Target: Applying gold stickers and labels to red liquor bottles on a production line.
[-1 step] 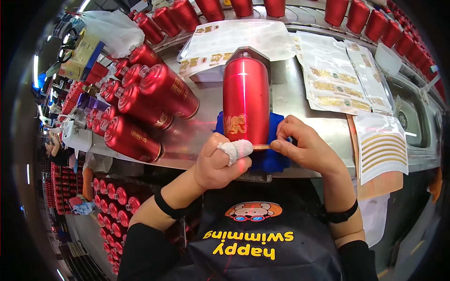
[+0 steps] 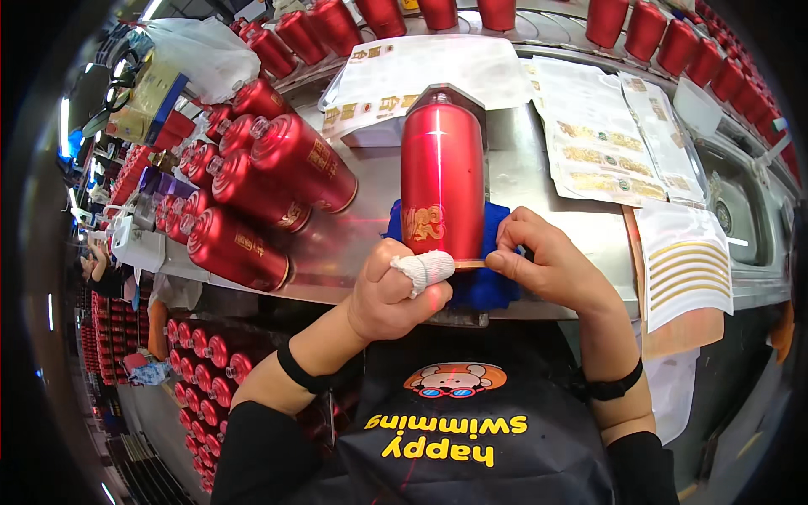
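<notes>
A red bottle (image 2: 446, 160) with a gold emblem lies on a stand in front of me, its base toward me. Bunched blue cloth (image 2: 480, 290) shows under it. My left hand (image 2: 396, 290) is closed at the left of the base, a white finger wrap (image 2: 425, 271) pressed against the lower rim. A thin gold strip (image 2: 470, 264) runs along that rim. At its right end, my right hand (image 2: 543, 261) has thumb and forefinger pinched together. The exact grip of each hand is partly hidden.
Several red bottles (image 2: 307, 164) lean in a group at left on the metal table (image 2: 370, 219). White sheets with gold decals (image 2: 602, 135) lie at right, beside a sheet of curved gold strips (image 2: 690, 273) and a sink (image 2: 741, 210). Bottles stand on a conveyor (image 2: 555, 29) behind.
The red bottles on the conveyor at the back have shifted very slightly to the right. My hands and the bottle before me look unchanged.
</notes>
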Demonstrator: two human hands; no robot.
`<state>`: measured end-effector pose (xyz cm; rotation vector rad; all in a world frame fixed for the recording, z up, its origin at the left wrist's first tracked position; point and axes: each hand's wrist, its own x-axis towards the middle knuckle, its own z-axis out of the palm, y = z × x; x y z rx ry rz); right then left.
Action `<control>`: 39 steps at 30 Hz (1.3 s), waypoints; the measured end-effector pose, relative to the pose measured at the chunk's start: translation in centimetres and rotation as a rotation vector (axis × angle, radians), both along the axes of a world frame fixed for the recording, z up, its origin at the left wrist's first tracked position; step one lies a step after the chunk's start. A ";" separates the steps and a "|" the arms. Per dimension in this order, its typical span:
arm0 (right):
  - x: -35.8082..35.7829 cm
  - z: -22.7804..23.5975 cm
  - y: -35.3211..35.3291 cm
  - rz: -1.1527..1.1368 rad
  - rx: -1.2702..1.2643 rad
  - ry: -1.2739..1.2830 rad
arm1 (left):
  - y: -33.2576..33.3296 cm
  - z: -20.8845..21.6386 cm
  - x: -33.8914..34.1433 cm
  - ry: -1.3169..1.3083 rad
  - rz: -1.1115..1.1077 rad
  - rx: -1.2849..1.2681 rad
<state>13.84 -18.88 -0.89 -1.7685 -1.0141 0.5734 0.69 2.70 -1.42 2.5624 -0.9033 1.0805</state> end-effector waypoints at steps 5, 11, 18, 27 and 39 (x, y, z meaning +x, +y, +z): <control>0.2 -0.3 -0.1 0.009 -0.009 0.003 | -0.6 1.1 1.1 -0.014 -0.063 0.098; 0.3 -0.7 -0.5 0.044 0.081 0.121 | -0.4 0.4 0.9 -0.021 -0.043 0.094; 0.4 -0.2 -0.7 0.090 0.101 0.076 | -0.2 0.6 0.6 -0.013 -0.052 0.102; 0.4 -0.7 -0.7 0.099 0.147 0.112 | -0.4 0.8 1.2 -0.070 -0.058 0.094; 0.2 0.0 -1.1 0.107 0.119 0.101 | -0.1 0.4 0.4 -0.010 -0.005 0.022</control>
